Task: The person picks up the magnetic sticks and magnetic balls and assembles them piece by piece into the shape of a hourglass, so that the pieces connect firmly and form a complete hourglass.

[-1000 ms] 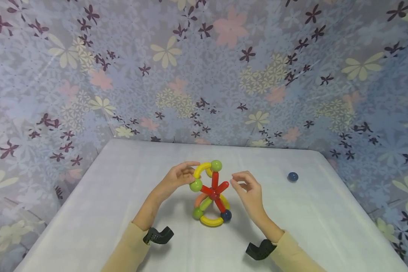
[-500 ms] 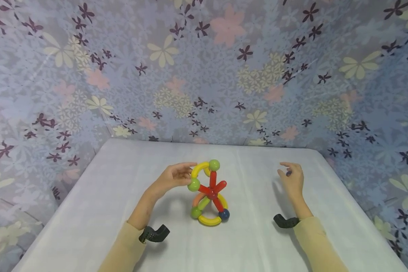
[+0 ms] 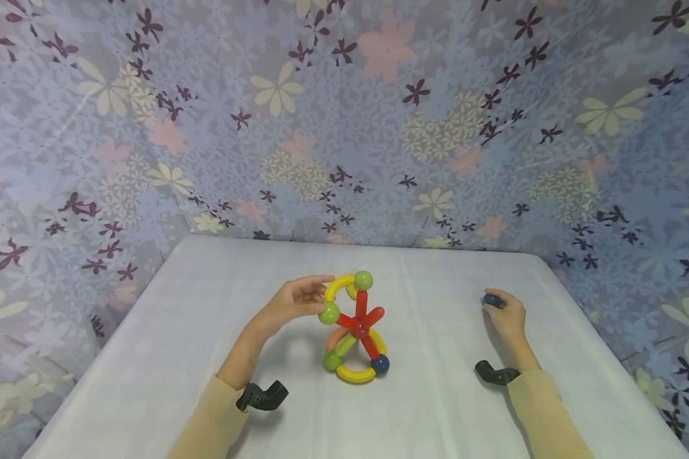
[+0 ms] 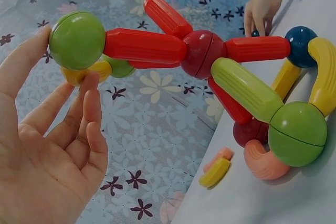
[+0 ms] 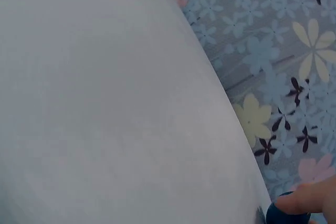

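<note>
A structure of magnetic balls and rods (image 3: 360, 329) stands at the middle of the table on a ring of curved pieces. Red rods (image 4: 147, 45) radiate from its central red ball. My left hand (image 3: 289, 301) steadies its upper left part: the thumb is against a green ball (image 4: 77, 40), and fingertips reach the curved yellow rod (image 3: 339, 285) behind it. Over to the right, my right hand (image 3: 508, 315) pinches a dark blue ball (image 3: 492, 299) low over the table. Only a fingertip and part of that ball show in the right wrist view.
A white cloth covers the table (image 3: 436, 357), with a floral curtain (image 3: 344, 127) behind its far edge. In the left wrist view, a small yellow curved piece (image 4: 215, 173) and a pink one lie beyond the structure. A second blue ball (image 3: 380, 364) forms part of its base.
My right hand has moved from beside the structure to the far right and taken hold of the loose blue ball. The left hand stays at the structure, which keeps its place.
</note>
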The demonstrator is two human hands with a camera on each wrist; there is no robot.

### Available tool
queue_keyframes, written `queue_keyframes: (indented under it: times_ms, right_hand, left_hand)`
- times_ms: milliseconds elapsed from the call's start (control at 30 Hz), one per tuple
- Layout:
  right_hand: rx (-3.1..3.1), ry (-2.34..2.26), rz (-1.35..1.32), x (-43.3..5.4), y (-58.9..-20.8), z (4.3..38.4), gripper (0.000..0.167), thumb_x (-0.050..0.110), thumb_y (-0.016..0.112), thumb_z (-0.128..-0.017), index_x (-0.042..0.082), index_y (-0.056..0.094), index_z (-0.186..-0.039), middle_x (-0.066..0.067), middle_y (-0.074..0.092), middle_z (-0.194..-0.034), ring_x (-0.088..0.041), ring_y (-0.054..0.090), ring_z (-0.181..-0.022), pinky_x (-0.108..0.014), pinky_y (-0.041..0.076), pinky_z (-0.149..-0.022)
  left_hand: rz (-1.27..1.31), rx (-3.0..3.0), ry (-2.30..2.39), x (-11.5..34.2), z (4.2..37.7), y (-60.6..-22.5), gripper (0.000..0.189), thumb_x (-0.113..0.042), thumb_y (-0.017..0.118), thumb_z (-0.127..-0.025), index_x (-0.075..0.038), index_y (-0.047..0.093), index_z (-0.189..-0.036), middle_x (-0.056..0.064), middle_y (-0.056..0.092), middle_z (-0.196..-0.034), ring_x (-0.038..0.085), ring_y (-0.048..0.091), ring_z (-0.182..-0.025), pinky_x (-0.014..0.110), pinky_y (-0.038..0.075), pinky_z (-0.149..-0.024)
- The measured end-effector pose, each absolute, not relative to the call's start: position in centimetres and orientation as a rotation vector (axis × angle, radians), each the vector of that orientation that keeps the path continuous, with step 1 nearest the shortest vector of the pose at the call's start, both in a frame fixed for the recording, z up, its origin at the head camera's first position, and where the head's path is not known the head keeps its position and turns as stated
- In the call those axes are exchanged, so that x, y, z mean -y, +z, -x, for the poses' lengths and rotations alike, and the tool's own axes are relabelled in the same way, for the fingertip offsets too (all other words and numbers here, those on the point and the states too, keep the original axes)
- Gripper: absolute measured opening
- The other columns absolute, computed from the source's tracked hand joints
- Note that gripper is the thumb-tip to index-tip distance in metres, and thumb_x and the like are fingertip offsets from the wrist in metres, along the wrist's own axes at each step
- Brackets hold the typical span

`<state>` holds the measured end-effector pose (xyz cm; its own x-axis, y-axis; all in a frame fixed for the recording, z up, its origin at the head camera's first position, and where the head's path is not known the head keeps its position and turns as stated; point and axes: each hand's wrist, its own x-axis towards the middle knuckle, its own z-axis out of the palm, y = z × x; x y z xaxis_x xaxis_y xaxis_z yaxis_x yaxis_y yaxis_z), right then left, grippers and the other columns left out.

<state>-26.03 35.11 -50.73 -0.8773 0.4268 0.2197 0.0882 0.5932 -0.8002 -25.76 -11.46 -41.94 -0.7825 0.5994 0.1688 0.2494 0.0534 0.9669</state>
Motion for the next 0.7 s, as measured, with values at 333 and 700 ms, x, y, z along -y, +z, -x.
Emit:
queue_keyframes:
  times_ms: [333, 700]
  right_hand:
    - [2.284, 1.356, 0.367, -30.9, -47.9, 25.6, 0.039, 0.006, 0.068, -0.083, -0.004, 0.060, -0.120, -0.026, 0.060, -0.122, 0.019, 0.046, -0.074, 0.001, 0.039, -0.067]
    - [2.261, 1.500, 0.189, -24.0, -43.3, 23.3, 0.038, 0.016, 0.072, -0.083, 0.005, 0.063, -0.118, 0.009, 0.063, -0.105, 0.010, 0.056, -0.083, -0.009, 0.048, -0.073]
  left_hand:
    - [-0.902, -2.050, 1.802, 11.3, 25.7, -41.7, 0.053, -0.012, 0.064, -0.086, -0.005, 0.049, -0.136, 0.005, 0.063, -0.107, 0.013, 0.058, -0.091, 0.021, 0.052, -0.079]
    - [-0.911, -2.067, 1.781, 11.4, 25.7, -41.8, 0.046, -0.013, 0.064, -0.087, -0.004, 0.053, -0.131, 0.019, 0.063, -0.116, 0.014, 0.059, -0.094, 0.024, 0.052, -0.081]
